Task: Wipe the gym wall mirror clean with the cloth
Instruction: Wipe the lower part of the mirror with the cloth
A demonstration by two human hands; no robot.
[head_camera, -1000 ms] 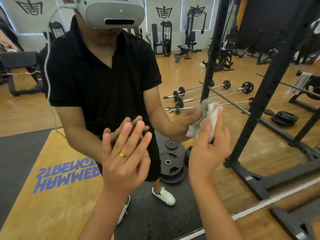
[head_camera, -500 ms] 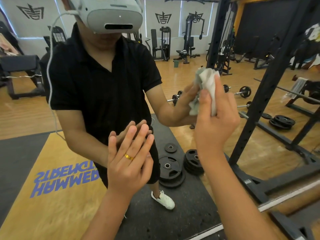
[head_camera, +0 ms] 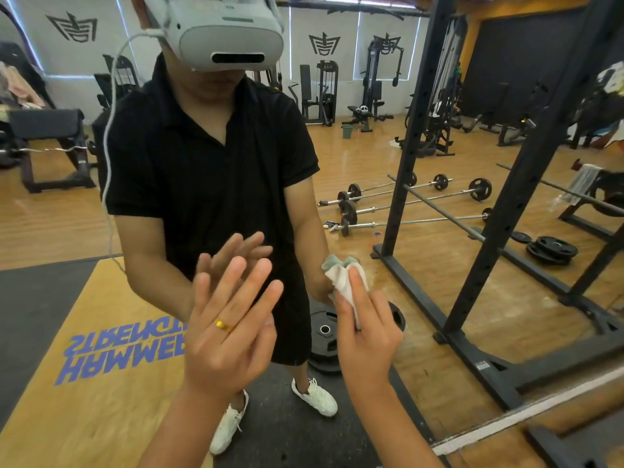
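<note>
Gym wall mirror [head_camera: 50, 231] showed wooden floor [head_camera: 422, 282] and barbells [head_camera: 405, 197]. Left hand [head_camera: 229, 332] lay flat on it, fingers apart; right hand [head_camera: 368, 336] had its fingers clamped on the crumpled white-grey cloth [head_camera: 342, 276], bunched above them against the glass. Blue floor lettering [head_camera: 101, 359] read "HAMMER", reversed.

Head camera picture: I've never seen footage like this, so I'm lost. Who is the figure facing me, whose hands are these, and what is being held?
There is one view, from a camera worn on a person's head, looking forward and down. That person stands close to a wall mirror, so the figure in the black shirt is their own reflection, and the white headset on it is the recording rig. The two bare hands at the bottom are the wearer's own. The left hand, with a gold ring, is open, fingers straight, flat at the glass. The right hand grips a bunched white cloth and holds it to the mirror. Behind the reflection the mirror shows the gym: barbells and weight plates on the wooden floor, and a black rack.
</note>
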